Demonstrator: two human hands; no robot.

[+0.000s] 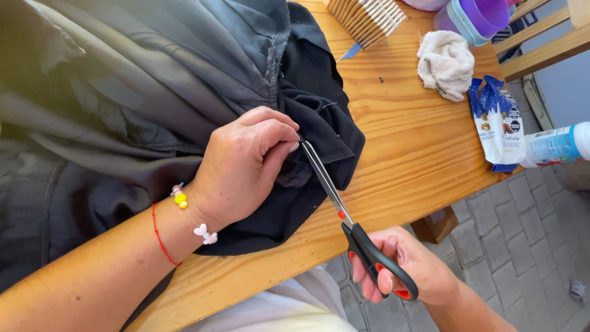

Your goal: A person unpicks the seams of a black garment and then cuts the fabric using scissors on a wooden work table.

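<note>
Steel scissors (344,221) slant up-left, tips seemingly touching black garment (319,117).

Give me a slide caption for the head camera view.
Left hand pinches dark grey fabric garment on wooden table while right hand brings black-and-red-handled scissors to it.

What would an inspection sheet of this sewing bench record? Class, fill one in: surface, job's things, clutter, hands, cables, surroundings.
Surface: wooden table, bare at the near edge.
Job's things: black garment heaped on the table; scissors, black and red handles, blades shut or nearly so, tips at the cloth.
Clutter: white rag, blue packets, bottle at the right edge, purple tub, ribbed stack.
Hands: left hand pinches the cloth by the scissor tips; right hand grips the handles.
Cables: nothing seen.
Surroundings: grey paving below; wooden rails at top right.
</note>
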